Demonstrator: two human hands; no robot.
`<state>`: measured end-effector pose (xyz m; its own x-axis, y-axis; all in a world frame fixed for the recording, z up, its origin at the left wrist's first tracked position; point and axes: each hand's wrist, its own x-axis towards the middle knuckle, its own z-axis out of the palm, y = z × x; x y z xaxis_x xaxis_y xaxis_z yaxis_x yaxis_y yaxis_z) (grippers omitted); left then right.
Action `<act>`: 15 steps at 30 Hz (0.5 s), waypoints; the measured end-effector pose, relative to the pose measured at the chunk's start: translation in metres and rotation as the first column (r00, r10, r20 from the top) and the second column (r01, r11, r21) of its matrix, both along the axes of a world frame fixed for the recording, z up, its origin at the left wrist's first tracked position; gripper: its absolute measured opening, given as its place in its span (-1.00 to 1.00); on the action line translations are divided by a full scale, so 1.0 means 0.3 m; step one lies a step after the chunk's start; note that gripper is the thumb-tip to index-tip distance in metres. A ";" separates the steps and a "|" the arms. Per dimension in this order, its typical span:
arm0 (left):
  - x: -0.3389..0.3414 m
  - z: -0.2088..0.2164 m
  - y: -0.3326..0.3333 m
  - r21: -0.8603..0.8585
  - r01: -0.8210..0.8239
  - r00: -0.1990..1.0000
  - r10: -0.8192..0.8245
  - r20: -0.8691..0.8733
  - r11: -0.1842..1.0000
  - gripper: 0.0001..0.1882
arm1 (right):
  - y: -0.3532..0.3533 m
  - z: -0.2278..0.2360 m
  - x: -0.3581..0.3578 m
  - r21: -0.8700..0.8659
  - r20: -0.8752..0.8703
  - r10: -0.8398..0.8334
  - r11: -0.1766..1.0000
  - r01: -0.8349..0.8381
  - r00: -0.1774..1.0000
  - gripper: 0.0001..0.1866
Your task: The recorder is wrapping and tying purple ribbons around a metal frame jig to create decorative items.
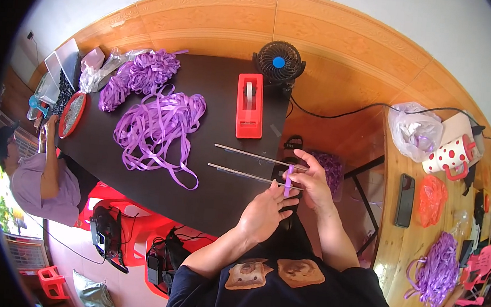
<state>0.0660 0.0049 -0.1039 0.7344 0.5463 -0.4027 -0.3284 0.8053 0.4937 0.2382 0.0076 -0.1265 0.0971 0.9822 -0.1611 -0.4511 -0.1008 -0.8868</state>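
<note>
Two thin, pale metal rods (pixel 245 153) lie side by side, their left ends over the dark table and their right ends by my hands. A short band of purple ribbon (pixel 288 181) spans the rods near those right ends. My right hand (pixel 313 185) pinches this ribbon between thumb and bent fingers, the index finger raised above the upper rod. Just below the lower rod is my left hand (pixel 264 212), fingers spread, tips touching near the ribbon's lower end. Some fingertips are hidden behind the ribbon and rods.
Loose purple ribbon (pixel 161 129) covers the table's left part. A red tape dispenser (pixel 249 125) and black fan (pixel 279 62) stand beyond the rods. A wooden table (pixel 391 246) at right bears a phone (pixel 405 201) and spotted mug (pixel 449 155). Another person (pixel 47 184) works at far left.
</note>
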 end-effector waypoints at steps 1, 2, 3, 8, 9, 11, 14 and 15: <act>0.000 -0.004 -0.001 -0.002 0.000 1.000 0.000 0.000 1.000 -0.38 | -0.001 0.000 -0.001 -0.008 -0.004 -0.002 1.000 0.002 1.000 -0.36; 0.000 -0.005 -0.001 -0.004 0.000 1.000 0.000 0.001 1.000 -0.38 | -0.001 0.001 -0.001 -0.017 -0.008 -0.004 1.000 0.004 1.000 -0.35; 0.000 -0.002 -0.003 -0.004 0.000 1.000 0.000 0.001 1.000 -0.38 | -0.002 0.002 -0.002 -0.017 -0.008 -0.004 1.000 0.004 1.000 -0.35; -0.002 0.012 -0.001 -0.026 -0.021 1.000 0.021 0.010 0.999 -0.48 | 0.004 0.010 -0.010 -0.035 0.015 -0.019 0.999 0.019 1.000 -0.36; -0.001 0.011 -0.001 -0.025 -0.023 1.000 0.023 0.010 0.999 -0.48 | 0.005 0.011 -0.011 -0.034 0.015 -0.017 0.999 0.017 1.000 -0.36; 0.000 0.005 -0.002 -0.026 -0.026 1.000 0.026 0.010 0.999 -0.47 | 0.008 0.011 -0.011 -0.055 -0.008 -0.014 0.998 0.013 1.000 -0.37; 0.003 0.006 0.000 -0.024 -0.026 1.000 0.026 0.011 0.999 -0.47 | 0.012 0.003 -0.009 -0.050 -0.015 -0.013 0.999 0.012 1.000 -0.37; 0.002 0.003 0.000 -0.023 -0.026 1.000 0.027 0.010 0.999 -0.47 | 0.014 -0.001 -0.009 -0.049 -0.015 -0.012 0.999 0.011 1.000 -0.37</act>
